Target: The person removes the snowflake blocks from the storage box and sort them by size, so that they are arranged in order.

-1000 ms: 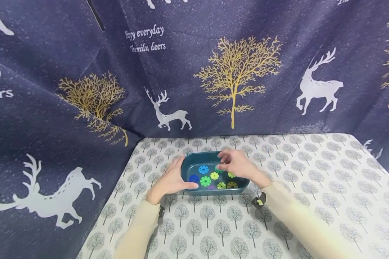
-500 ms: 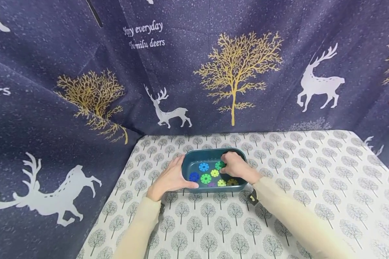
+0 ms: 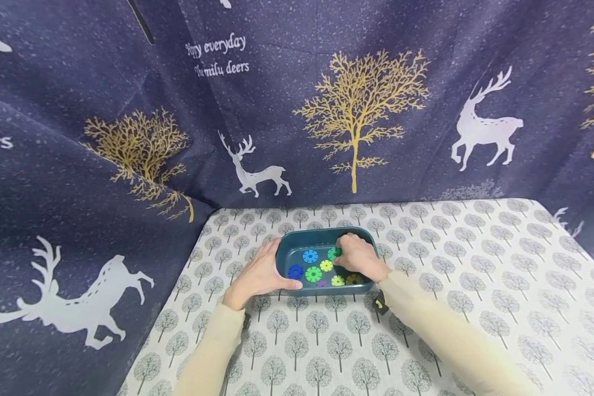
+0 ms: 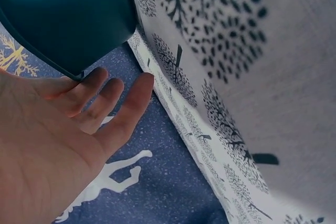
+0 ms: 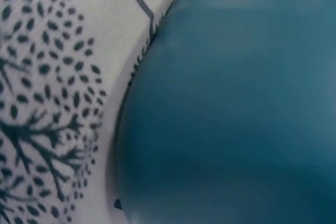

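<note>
A dark teal tub (image 3: 309, 291) holds several flat, notched plastic discs, like snowflake building pieces. My left hand (image 3: 259, 273) holds its left end, the thumb lying over the front rim; in the left wrist view the loosely bent fingers (image 4: 107, 95) are at the tub's edge. My right hand (image 3: 358, 254) reaches down inside the right half. Its fingertips are right at a green disc (image 3: 333, 253) and beside a small yellow disc (image 3: 326, 265); I cannot tell whether they pinch one. The right wrist view shows only the tub's outer wall (image 5: 226, 108) and cloth.
Also in the tub lie a light blue disc (image 3: 310, 256), a dark blue disc (image 3: 295, 271), a bright green disc (image 3: 313, 274), a purple disc (image 3: 322, 283) and yellowish discs. A tree-print cloth (image 3: 475, 286) covers the table. A dark blue deer-print curtain (image 3: 401, 181) hangs behind and leftward.
My right hand has come down into the tub from above its back rim and now covers a yellow disc seen before. My left hand keeps its place on the tub.
</note>
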Demonstrator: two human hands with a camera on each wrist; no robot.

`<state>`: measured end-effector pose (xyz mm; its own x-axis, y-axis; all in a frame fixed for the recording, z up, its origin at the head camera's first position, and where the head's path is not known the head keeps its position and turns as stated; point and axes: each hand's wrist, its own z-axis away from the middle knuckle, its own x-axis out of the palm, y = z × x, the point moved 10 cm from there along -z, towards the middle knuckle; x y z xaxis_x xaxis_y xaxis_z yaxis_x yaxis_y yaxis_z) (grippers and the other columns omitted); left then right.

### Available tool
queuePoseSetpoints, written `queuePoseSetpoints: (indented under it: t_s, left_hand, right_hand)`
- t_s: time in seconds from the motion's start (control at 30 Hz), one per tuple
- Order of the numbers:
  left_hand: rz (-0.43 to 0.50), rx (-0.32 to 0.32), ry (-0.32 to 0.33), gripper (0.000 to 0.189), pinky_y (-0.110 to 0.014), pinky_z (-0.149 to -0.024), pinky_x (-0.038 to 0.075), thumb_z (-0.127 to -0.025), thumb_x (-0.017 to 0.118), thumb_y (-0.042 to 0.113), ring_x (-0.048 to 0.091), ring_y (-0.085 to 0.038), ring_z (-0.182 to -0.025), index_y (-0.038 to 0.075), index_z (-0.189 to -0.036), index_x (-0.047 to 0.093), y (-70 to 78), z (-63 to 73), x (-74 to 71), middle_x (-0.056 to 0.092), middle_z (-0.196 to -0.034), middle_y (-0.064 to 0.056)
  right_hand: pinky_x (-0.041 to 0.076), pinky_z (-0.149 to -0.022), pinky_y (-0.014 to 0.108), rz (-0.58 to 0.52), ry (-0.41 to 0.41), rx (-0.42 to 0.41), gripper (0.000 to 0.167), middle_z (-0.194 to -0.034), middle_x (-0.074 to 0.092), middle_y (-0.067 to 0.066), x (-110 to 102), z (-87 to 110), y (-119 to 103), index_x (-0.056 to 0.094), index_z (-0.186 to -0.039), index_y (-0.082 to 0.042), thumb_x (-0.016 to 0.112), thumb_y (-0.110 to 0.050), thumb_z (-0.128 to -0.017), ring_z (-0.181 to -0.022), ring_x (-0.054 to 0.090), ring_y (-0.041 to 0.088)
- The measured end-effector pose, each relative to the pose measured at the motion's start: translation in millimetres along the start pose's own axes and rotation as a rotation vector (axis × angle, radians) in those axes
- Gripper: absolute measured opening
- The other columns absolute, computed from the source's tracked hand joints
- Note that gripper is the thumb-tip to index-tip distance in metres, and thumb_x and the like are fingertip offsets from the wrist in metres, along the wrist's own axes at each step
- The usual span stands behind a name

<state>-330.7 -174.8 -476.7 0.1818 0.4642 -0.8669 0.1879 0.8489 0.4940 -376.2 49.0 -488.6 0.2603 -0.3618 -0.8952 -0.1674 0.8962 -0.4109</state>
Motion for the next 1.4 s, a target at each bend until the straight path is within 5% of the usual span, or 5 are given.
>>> queuePoseSetpoints:
  t_s: [0.2,0.37,0.6,0.8,1.4]
  left_hand:
    - [0.008,0.011,0.003,0.143,-0.068,-0.134,0.031,-0.069,0.095,0.067,0.026,-0.047,-0.168,0.006,-0.174,0.021,1.2,-0.3,-1.0,0.027,-0.181,-0.022]
    - [0.011,0.008,0.007,0.143,-0.069,-0.133,0.031,-0.068,0.095,0.067,0.027,-0.048,-0.168,0.006,-0.174,0.022,1.2,0.1,-1.3,0.028,-0.180,-0.024]
    - [0.013,0.002,0.008,0.143,-0.069,-0.132,0.033,-0.068,0.096,0.068,0.027,-0.046,-0.168,0.007,-0.175,0.021,1.0,0.2,-0.9,0.028,-0.180,-0.023]
    - [0.012,-0.011,0.003,0.145,-0.069,-0.133,0.032,-0.068,0.096,0.069,0.025,-0.045,-0.169,0.007,-0.175,0.020,-0.1,0.8,-0.3,0.026,-0.181,-0.023]
    - [0.010,-0.005,-0.001,0.143,-0.068,-0.132,0.034,-0.070,0.096,0.066,0.027,-0.046,-0.168,0.004,-0.174,0.020,1.1,1.1,-1.0,0.027,-0.180,-0.024]
  right_hand:
    - [0.050,-0.065,0.037,-0.013,0.001,0.038,0.024,-0.092,0.064,0.007,1.0,-3.7,0.6,0.070,-0.090,-0.011,0.086,-0.027,-0.095,-0.073,0.056,0.020]
    - [0.029,-0.058,0.033,-0.016,-0.020,0.075,0.056,-0.076,0.042,0.003,3.8,-5.1,0.4,0.038,-0.065,-0.017,0.084,-0.027,-0.097,-0.061,0.032,0.018]
    - [0.049,-0.067,0.041,0.037,0.015,0.111,0.028,-0.107,0.069,0.014,2.3,-4.5,2.6,0.070,-0.096,-0.009,0.085,-0.033,-0.095,-0.078,0.062,0.026]
    - [0.054,-0.061,0.040,0.063,0.031,0.097,0.067,-0.088,0.074,0.010,1.0,-4.4,1.3,0.058,-0.148,-0.001,0.085,-0.032,-0.095,-0.067,0.067,0.024]
    - [0.063,-0.074,0.036,-0.090,0.025,-0.079,0.052,-0.124,0.079,0.018,-3.0,2.2,-7.0,0.070,-0.139,-0.001,0.088,-0.011,-0.091,-0.085,0.074,0.021]
